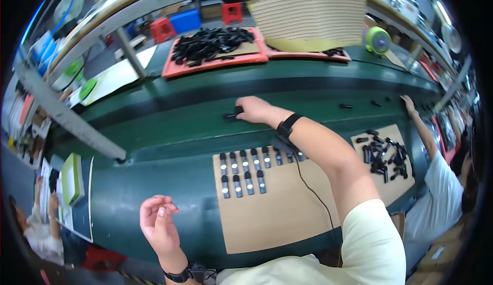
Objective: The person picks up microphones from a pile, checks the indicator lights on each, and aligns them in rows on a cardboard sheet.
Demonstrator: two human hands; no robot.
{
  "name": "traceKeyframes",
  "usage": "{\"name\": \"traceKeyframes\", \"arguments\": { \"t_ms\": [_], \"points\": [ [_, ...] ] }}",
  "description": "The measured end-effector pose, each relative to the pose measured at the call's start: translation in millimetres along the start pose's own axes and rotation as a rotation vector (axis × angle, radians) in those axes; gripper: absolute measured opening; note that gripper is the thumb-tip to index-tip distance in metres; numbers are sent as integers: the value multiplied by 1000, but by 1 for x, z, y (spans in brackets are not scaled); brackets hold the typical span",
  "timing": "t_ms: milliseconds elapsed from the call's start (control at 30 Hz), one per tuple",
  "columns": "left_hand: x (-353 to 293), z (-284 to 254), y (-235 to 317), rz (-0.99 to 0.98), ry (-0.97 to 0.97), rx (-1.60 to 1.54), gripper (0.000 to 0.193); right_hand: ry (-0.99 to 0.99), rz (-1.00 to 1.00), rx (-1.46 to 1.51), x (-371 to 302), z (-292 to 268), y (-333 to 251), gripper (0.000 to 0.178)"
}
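Note:
My right hand [254,109] reaches far out over the green conveyor belt [169,118], its fingers closed on a small black microphone-like piece [231,116] at belt level. My left hand [160,224] hovers over the green worktop [120,197], left of a brown cardboard sheet [277,213]. Its fingers are curled in toward the thumb, and nothing shows in them. On the sheet stand two rows of similar pieces with black tops and grey bodies, such as this microphone-like piece [237,186]. My right forearm hides part of the upper row.
Across the belt lies a red tray [215,60] heaped with black parts, beside a second tray under corrugated sheeting [308,17]. Loose pieces [380,156] cover another cardboard at right. A co-worker's arm [423,131] reaches over the belt. A metal post [77,120] rises at left.

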State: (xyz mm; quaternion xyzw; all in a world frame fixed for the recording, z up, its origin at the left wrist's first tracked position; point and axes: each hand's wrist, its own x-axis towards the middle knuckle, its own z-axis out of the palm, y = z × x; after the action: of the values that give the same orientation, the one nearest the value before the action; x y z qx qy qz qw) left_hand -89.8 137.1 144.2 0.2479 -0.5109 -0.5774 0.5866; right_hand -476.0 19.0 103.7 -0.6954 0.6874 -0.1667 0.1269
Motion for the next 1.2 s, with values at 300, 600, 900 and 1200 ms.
{"name": "traceKeyframes", "arguments": {
  "t_ms": [300, 600, 900, 1200],
  "points": [
    [-2, 62, -26, 240, -357, 623, 33, -19, -59, 894, -179, -15, -97, 23],
    [-34, 79, -35, 196, -636, 602, 36, 58, 63, 1148, -285, 9, -124, 25],
    [-41, 93, -28, 262, -692, 584, 30, 347, 56, 1019, -304, 3, -131, 25],
    [-56, 95, -29, 186, -669, 503, 31, 428, -74, 950, -310, 12, -129, 29]
  ]
}}
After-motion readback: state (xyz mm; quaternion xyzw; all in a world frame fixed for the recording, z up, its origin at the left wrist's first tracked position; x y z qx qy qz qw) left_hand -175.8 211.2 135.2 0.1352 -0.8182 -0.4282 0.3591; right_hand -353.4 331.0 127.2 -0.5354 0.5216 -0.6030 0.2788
